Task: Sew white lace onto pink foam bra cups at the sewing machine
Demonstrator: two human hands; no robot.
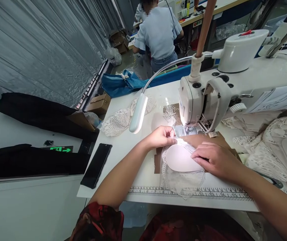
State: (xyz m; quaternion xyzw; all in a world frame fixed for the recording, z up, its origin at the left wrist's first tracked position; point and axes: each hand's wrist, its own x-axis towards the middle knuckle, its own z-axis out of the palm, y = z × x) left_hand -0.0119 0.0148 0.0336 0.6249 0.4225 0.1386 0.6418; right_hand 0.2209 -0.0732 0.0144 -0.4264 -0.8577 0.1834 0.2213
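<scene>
A white lace-edged bra cup (pixel 181 159) lies in front of the sewing machine (pixel 196 97), its upper edge close to the needle area. My left hand (pixel 162 136) pinches the cup's upper left edge between thumb and fingers. On the cup's right side, my right hand (pixel 209 157) rests with bent fingers, the fingertips gripping the fabric at the lace band. Sheer lace spreads below the cup toward the printed ruler strip (pixel 209 194). A lit lamp (pixel 138 113) on a bendable neck shines on the work. What sits right under the needle is too small to tell.
Finished-looking lace cups (pixel 117 122) lie on the table's left. A black phone (pixel 96 165) is near the left edge. More lace pieces (pixel 269 150) pile at the right, beside dark-handled scissors (pixel 271 180). Beyond the table a person in light blue (pixel 158 33) sits working.
</scene>
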